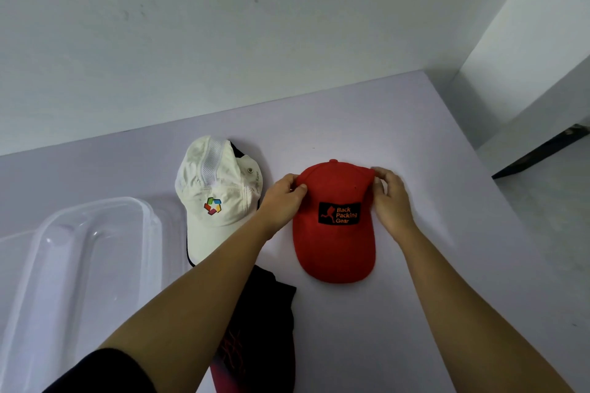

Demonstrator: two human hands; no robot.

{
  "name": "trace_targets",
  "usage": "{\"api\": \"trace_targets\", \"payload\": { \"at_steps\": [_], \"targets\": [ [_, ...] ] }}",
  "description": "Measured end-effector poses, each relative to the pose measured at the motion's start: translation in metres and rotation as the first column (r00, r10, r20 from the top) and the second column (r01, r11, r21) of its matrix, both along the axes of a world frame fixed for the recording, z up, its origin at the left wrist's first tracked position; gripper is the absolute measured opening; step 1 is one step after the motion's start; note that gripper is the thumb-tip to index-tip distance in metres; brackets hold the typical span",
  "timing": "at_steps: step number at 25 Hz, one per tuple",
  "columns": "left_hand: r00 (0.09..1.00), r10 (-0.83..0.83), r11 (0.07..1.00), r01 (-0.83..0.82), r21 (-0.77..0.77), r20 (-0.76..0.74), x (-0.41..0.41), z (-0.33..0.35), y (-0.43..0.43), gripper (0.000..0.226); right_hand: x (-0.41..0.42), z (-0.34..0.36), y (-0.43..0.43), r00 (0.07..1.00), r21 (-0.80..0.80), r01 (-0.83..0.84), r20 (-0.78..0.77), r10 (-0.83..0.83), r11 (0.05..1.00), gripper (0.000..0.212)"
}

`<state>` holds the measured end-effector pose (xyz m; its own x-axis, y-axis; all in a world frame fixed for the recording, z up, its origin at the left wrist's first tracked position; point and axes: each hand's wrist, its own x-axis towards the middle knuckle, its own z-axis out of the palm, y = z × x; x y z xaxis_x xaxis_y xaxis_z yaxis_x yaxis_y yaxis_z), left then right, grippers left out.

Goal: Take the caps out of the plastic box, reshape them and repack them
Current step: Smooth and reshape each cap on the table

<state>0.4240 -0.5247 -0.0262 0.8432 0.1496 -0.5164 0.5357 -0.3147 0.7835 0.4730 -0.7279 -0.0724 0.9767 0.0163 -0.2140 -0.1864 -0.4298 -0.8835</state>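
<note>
A red cap [335, 249] with a black "Back Packing Gear" patch lies on the pale table, brim toward me. My left hand [282, 198] pinches the left side of its crown. On the crown's right side, my right hand [391, 198] grips it with curled fingers. A white cap [214, 191] with a coloured logo lies to the left, on top of a dark cap whose edge shows beneath it. A black cap [258, 322] with red markings lies near me, partly under my left forearm. The clear plastic box [79, 252] stands at the left.
The table [367, 118] meets a white wall at the back. Its right edge runs diagonally, with the floor and a dark object [542, 153] beyond it.
</note>
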Motion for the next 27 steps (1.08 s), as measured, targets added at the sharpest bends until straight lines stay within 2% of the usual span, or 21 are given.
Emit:
{"api": "trace_targets", "payload": {
  "at_steps": [2, 3, 5, 7, 9, 11, 12, 14, 17, 19, 21, 25, 27],
  "targets": [
    [0.997, -0.061, 0.980, 0.049, 0.194, 0.056, -0.004, 0.005, -0.004, 0.048, -0.008, 0.007, -0.005, 0.999, -0.043, 0.001, 0.040, 0.001, 0.999, 0.035],
    [0.992, -0.054, 0.963, 0.023, 0.267, 0.111, -0.008, 0.009, -0.008, 0.056, -0.016, 0.009, -0.008, 0.999, -0.053, -0.006, 0.051, 0.009, 0.999, 0.036],
    [0.970, 0.005, 0.946, -0.083, 0.313, 0.244, -0.025, 0.016, -0.022, 0.063, -0.038, 0.007, -0.014, 0.998, -0.075, -0.039, 0.048, 0.043, 0.996, 0.038],
    [0.952, 0.008, 0.950, -0.103, 0.296, 0.306, -0.054, 0.011, -0.044, 0.068, -0.064, 0.001, -0.022, 0.995, -0.101, -0.101, 0.013, 0.103, 0.990, 0.047],
    [0.973, -0.062, 0.953, -0.008, 0.303, 0.222, -0.083, -0.003, -0.065, 0.076, -0.086, -0.005, -0.032, 0.982, -0.083, -0.185, -0.052, 0.181, 0.979, 0.065],
    [0.985, -0.164, 0.925, 0.136, 0.356, 0.050, -0.102, -0.023, -0.073, 0.082, -0.101, -0.013, -0.042, 0.943, -0.064, -0.320, -0.118, 0.311, 0.945, 0.083],
    [0.978, -0.206, 0.900, 0.201, 0.388, -0.028, -0.107, -0.031, -0.075, 0.084, -0.107, -0.017, -0.045, 0.907, -0.102, -0.413, -0.138, 0.398, 0.905, 0.090],
    [0.959, -0.250, 0.858, 0.284, 0.428, -0.134, -0.110, -0.040, -0.078, 0.085, -0.114, -0.028, -0.046, 0.839, -0.292, -0.544, -0.158, 0.521, 0.787, 0.096],
    [0.939, -0.298, 0.813, 0.345, 0.470, -0.174, -0.109, -0.046, -0.083, 0.083, -0.114, -0.040, -0.033, 0.880, -0.583, -0.413, -0.056, 0.472, 0.700, 0.100],
    [0.927, -0.327, 0.781, 0.373, 0.501, -0.181, -0.109, -0.046, -0.084, 0.084, -0.110, -0.043, -0.019, 0.907, -0.674, -0.339, -0.049, 0.418, 0.657, 0.095],
    [0.935, -0.309, 0.779, 0.354, 0.518, -0.174, -0.106, -0.045, -0.083, 0.086, -0.111, -0.044, -0.010, 0.929, -0.713, -0.269, -0.015, 0.371, 0.647, 0.085],
    [0.955, -0.283, 0.743, 0.274, 0.610, -0.085, -0.103, -0.054, -0.085, 0.093, -0.119, -0.043, -0.007, 0.925, -0.729, -0.234, 0.037, 0.379, 0.643, 0.083],
    [0.959, -0.278, 0.743, 0.253, 0.619, -0.057, -0.106, -0.062, -0.086, 0.087, -0.114, -0.046, -0.010, 0.927, -0.724, -0.224, 0.047, 0.371, 0.652, 0.065]
  ]
}}
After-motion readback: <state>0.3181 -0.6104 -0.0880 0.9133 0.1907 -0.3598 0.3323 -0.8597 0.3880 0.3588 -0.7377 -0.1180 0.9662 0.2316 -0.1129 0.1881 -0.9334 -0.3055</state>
